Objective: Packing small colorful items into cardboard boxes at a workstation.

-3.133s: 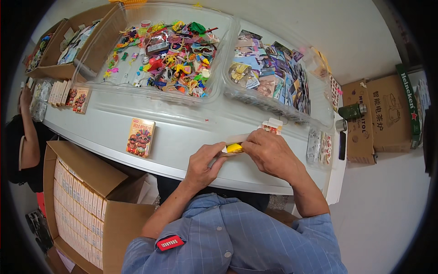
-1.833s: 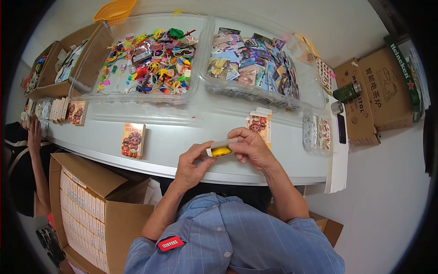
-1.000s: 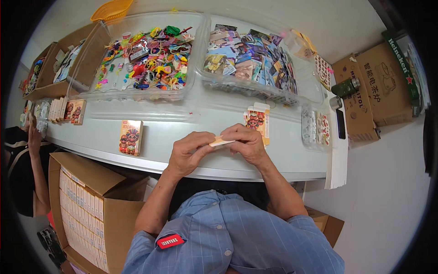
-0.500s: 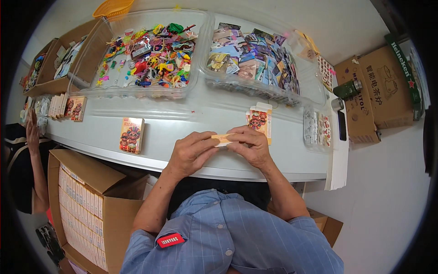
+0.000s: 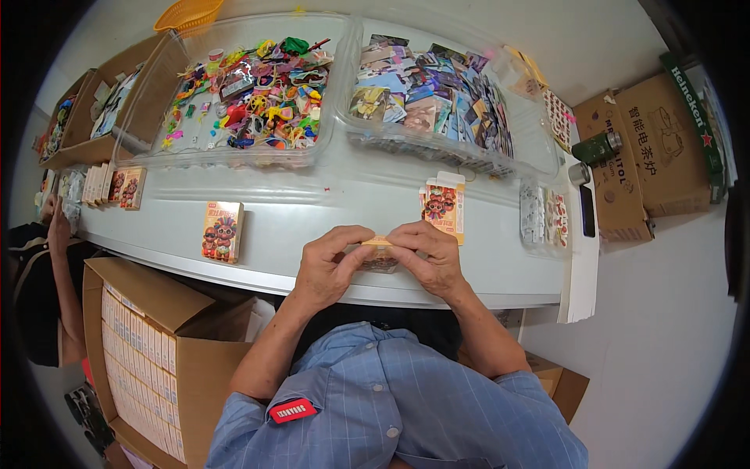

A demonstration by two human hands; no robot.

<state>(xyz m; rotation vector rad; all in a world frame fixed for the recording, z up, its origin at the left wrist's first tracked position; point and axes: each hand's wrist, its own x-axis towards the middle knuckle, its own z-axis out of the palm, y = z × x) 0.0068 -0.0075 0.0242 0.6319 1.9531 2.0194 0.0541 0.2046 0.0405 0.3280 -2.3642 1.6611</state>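
Between my two hands, near the table's front edge, is a small orange printed box (image 5: 380,264). My left hand (image 5: 330,262) grips its left end and my right hand (image 5: 431,259) its right end, thumbs and fingertips closed along the top edge. The fingers cover both ends of the box. Just beyond my right hand lies an orange carton (image 5: 444,205) with cartoon figures and its end flaps open. A similar closed box (image 5: 223,232) stands on the white table (image 5: 281,219) to the left of my left hand.
Clear plastic bins of small colourful toys (image 5: 266,102) and picture cards (image 5: 445,102) stand at the back. More orange boxes (image 5: 131,187) sit at far left, near a co-worker's hand (image 5: 58,227). Below left is a cardboard carton (image 5: 187,320) packed with boxes; a phone (image 5: 587,211) lies right.
The box between my hands has turned so its printed face shows below the orange edge. My fingers have shifted along the top. The co-worker's hand has moved slightly.
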